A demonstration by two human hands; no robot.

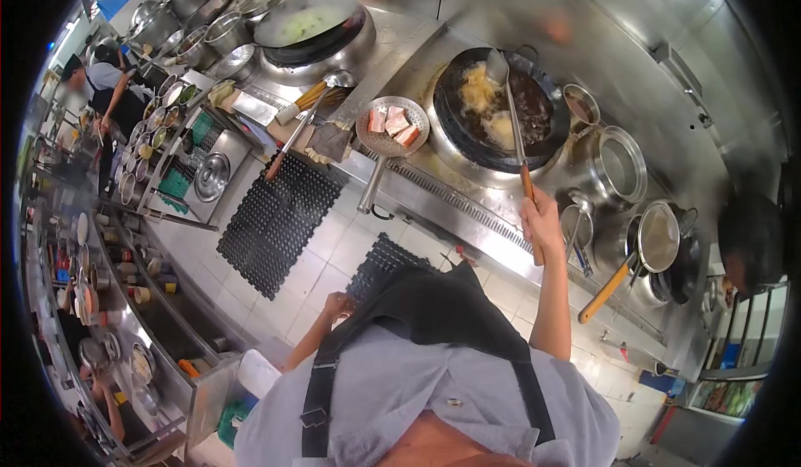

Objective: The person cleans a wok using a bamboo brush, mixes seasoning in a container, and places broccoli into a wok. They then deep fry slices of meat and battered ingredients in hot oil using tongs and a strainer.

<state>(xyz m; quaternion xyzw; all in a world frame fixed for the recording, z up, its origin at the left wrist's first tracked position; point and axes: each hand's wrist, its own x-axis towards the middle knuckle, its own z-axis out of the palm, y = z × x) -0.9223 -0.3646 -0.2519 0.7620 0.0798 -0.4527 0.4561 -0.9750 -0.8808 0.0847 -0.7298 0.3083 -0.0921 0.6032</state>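
Note:
My right hand (542, 221) is closed around the wooden handle of a ladle (515, 121). The ladle's metal bowl dips into the dark wok (455, 138), where pale golden pieces of food (479, 90) bubble in brown oil. Down by my apron, my left hand (337, 306) has its fingers curled, with nothing visible in them. To the left of the wok, a perforated strainer (383, 143) holds several pink-and-white pieces of meat (397, 123). Its metal handle sticks out over the counter's front edge.
A second wok (304, 46) with greens steams at the far left. Another ladle (296, 133) lies nearby. Steel pots (622, 165) and a wooden-handled mesh strainer (659, 238) stand on the right. Black mats (279, 225) cover part of the floor. Other people (108, 87) work at left.

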